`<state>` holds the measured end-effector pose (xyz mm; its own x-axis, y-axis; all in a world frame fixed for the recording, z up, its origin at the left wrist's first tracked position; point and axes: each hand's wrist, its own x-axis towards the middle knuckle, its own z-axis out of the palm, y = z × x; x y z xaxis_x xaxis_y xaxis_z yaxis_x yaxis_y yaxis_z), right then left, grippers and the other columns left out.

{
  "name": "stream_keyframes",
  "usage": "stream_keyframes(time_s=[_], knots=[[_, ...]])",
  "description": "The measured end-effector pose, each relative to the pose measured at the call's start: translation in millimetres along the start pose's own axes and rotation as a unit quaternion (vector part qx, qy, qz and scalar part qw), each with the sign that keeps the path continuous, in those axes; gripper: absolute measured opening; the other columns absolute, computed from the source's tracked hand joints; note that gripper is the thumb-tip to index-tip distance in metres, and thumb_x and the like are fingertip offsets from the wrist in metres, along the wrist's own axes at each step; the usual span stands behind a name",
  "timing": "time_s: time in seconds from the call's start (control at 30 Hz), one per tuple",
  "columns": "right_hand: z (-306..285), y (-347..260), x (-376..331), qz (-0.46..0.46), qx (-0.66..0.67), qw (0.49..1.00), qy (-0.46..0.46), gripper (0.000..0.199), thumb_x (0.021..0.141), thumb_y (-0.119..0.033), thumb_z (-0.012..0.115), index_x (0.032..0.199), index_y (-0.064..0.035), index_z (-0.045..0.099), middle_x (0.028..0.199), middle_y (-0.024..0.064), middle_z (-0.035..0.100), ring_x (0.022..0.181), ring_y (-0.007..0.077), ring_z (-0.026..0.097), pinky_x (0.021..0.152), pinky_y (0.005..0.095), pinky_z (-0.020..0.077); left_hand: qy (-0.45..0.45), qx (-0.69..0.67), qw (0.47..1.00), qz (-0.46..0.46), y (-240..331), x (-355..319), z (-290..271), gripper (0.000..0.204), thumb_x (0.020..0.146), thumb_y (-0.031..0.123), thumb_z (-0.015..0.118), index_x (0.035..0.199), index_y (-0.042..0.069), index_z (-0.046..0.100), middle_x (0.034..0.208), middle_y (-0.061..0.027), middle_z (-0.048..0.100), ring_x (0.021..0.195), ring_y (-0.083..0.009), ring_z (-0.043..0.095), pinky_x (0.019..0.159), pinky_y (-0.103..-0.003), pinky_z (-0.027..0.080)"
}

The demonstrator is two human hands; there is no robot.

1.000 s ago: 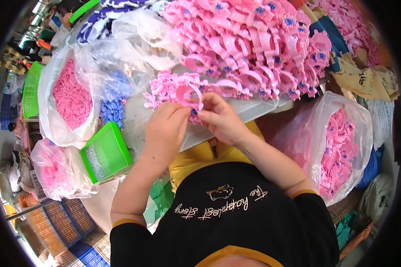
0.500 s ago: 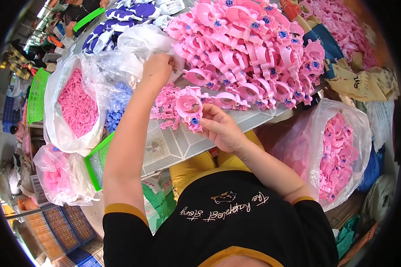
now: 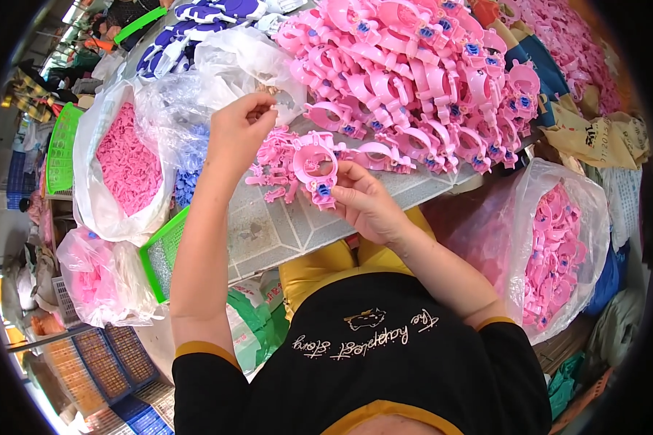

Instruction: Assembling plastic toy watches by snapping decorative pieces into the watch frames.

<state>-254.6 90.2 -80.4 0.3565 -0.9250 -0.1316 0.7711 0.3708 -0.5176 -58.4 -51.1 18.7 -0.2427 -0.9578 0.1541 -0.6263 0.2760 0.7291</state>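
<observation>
Between the thumb and fingers of my right hand (image 3: 370,204) is a pink plastic part with a round ring (image 3: 302,174) and a small blue piece near my fingertips. My left hand (image 3: 241,134) is raised just in front of the open clear plastic bag (image 3: 232,54), its thumb and fingertips pinched together. Whatever it may hold is too small to make out. Small pink plastic pieces (image 3: 272,163) lie on the table (image 3: 268,243) beside the held part. Behind my right hand rises a large heap of similar pink ring parts (image 3: 406,80) with blue pieces.
At the left stand a white sack of small pink pieces (image 3: 129,159), blue pieces (image 3: 187,181) and a green basket (image 3: 163,250). Purple-and-white parts (image 3: 189,36) lie at the back left. A clear bag of pink parts (image 3: 556,254) stands on the right.
My left hand has come out of the clear plastic bag and back toward me, its fingertips now pinched. My right hand keeps the pink ring part in nearly the same place.
</observation>
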Motion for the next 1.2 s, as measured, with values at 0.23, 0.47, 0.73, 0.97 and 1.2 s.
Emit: stream_keyframes(time_s=[0.23, 0.47, 0.73, 0.97, 1.2], knots=[[7, -8, -1, 0.006, -0.003, 1.0, -0.019, 0.036, 0.104, -0.016, 0.06, 0.138, -0.008, 0.052, 0.132, 0.0088, 0.063, 0.12, 0.0217, 0.065, 0.105, 0.0376, 0.0531, -0.02, -0.101, 0.993, 0.062, 42, -85, -8, 0.015, 0.089, -0.005, 0.073, 0.102, -0.001, 0.076, 0.101, -0.0064, 0.075, 0.089, -0.012, 0.068, 0.08, -0.024, 0.052], [4, -9, -5, 0.031, -0.009, 0.999, -0.017, 0.039, 0.106, -0.023, 0.059, 0.14, -0.0079, 0.049, 0.128, 0.0081, 0.065, 0.114, 0.0234, 0.069, 0.1, 0.0384, 0.0563, 0.006, -0.03, 0.98, 0.199, 42, -99, 14, 0.016, 0.083, -0.001, 0.076, 0.099, 0.004, 0.076, 0.095, -0.0099, 0.074, 0.087, -0.0247, 0.071, 0.078, -0.033, 0.055], [3, -6, -5, 0.032, -0.025, 0.999, -0.032, 0.036, 0.106, -0.025, 0.059, 0.137, -0.0078, 0.052, 0.125, 0.0071, 0.066, 0.109, 0.0248, 0.07, 0.097, 0.0398, 0.0581, -0.047, 0.01, 0.966, 0.253, 35, -91, 13, 0.021, 0.077, -0.003, 0.075, 0.097, 0.005, 0.076, 0.093, -0.01, 0.073, 0.087, -0.0279, 0.07, 0.076, -0.037, 0.056], [0, -14, -6, 0.077, 0.022, 0.994, -0.076, 0.032, 0.107, -0.026, 0.057, 0.128, -0.0023, 0.056, 0.114, 0.0079, 0.065, 0.097, 0.0203, 0.071, 0.088, 0.0378, 0.0635, -0.111, 0.046, 0.942, 0.313, 41, -83, 4, 0.023, 0.077, -0.005, 0.074, 0.099, 0.004, 0.077, 0.093, -0.0108, 0.074, 0.088, -0.0272, 0.071, 0.075, -0.035, 0.057], [-1, -16, -7, 0.098, 0.009, 0.992, -0.073, 0.033, 0.107, -0.031, 0.056, 0.122, -0.0017, 0.058, 0.111, 0.0074, 0.066, 0.092, 0.0214, 0.072, 0.085, 0.037, 0.0641, -0.138, 0.006, 0.957, 0.255, 40, -89, 6, 0.022, 0.079, -0.006, 0.072, 0.099, 0.003, 0.076, 0.093, -0.0116, 0.074, 0.086, -0.027, 0.071, 0.073, -0.036, 0.056]])
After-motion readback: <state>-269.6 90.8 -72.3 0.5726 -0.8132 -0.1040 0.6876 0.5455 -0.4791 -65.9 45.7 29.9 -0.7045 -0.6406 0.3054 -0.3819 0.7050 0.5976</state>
